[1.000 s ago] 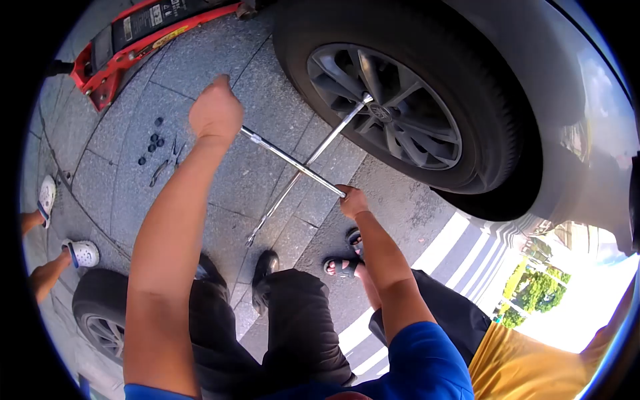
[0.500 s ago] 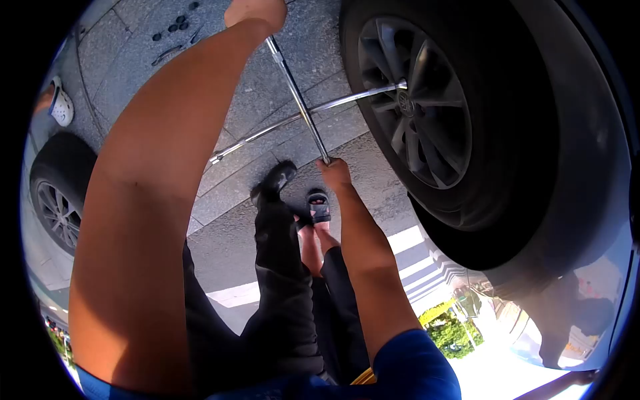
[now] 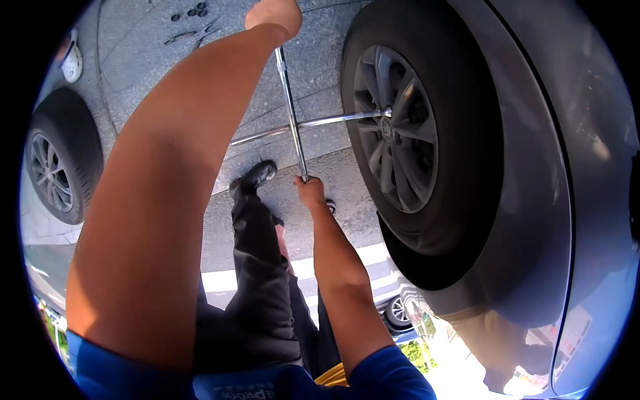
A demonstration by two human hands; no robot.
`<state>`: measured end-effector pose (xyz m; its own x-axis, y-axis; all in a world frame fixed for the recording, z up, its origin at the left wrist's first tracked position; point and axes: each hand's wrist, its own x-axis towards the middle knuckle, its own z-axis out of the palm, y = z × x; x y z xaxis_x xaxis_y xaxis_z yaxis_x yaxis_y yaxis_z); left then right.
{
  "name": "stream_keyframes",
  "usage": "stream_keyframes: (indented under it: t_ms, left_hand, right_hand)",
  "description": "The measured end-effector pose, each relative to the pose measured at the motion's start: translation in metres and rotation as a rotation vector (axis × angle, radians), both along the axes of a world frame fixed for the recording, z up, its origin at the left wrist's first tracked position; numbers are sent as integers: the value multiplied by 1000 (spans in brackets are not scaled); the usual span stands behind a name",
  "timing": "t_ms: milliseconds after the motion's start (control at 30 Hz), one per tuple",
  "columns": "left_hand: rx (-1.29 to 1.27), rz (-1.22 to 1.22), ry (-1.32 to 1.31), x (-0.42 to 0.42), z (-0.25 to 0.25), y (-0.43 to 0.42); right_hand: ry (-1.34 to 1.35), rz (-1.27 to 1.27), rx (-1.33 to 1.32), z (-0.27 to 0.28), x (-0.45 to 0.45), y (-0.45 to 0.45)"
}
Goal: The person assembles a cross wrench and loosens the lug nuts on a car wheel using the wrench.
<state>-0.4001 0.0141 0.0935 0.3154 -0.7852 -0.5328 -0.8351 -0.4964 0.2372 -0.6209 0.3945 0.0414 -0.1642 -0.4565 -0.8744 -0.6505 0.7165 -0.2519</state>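
A four-armed chrome wrench (image 3: 288, 100) reaches from between my hands to the wheel (image 3: 393, 133) on the car, one of its ends set at the rim near the hub. My left hand (image 3: 275, 17) is closed around the upper end of its cross bar, at the top edge of the view. Around the lower end of the same bar my right hand (image 3: 311, 191) is wrapped. The opposite arm of the wrench passes behind my left forearm, so its tip is hidden.
The grey car body (image 3: 533, 167) fills the right side. On the left a loose wheel (image 3: 63, 157) stands on the paving. Pliers (image 3: 193, 33) and several small dark round pieces (image 3: 193, 12) lie at the top. Another person's shoe (image 3: 72, 63) is at upper left; other legs are below.
The view has turned and shifted toward the car. The wrench's cross bar now stands steeper, with both hands still on it. The red jack has left the view.
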Motion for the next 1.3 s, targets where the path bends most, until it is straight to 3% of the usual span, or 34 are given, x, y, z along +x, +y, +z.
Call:
stream_keyframes:
  t_ms: [500, 600, 800, 1000, 1067, 1133, 1167, 1200, 1233, 1267, 1300]
  left_hand:
    - [11, 18, 23, 2, 8, -7]
    - [206, -61, 127, 11, 14, -18]
    - [231, -67, 126, 9, -43, -17]
    - [0, 53, 317, 3, -122, 12]
    - [-263, -50, 132, 0, -111, 38]
    - [-130, -123, -6, -19, -89, 83]
    - [-96, -136, 73, -31, -78, 117]
    - [-40, -153, 161, -42, -77, 153]
    - [91, 50, 397, -49, -99, 180]
    - [328, 132, 568, -51, -101, 176]
    - [580, 211, 690, -54, -103, 172]
  right_hand:
    - [-22, -64, 93, 19, -2, 1]
    - [-32, -68, 104, 35, 5, -9]
    - [87, 3, 238, 89, 13, -31]
    - [113, 75, 267, 146, 16, -49]
    - [138, 161, 279, 168, 20, -61]
    - [165, 141, 271, 166, 20, -55]
    - [160, 178, 274, 169, 21, -63]
    - [159, 209, 301, 182, 26, -70]
    - [116, 192, 301, 203, 35, -89]
    - [84, 171, 294, 226, 49, -119]
    - [9, 134, 92, 249, 67, -148]
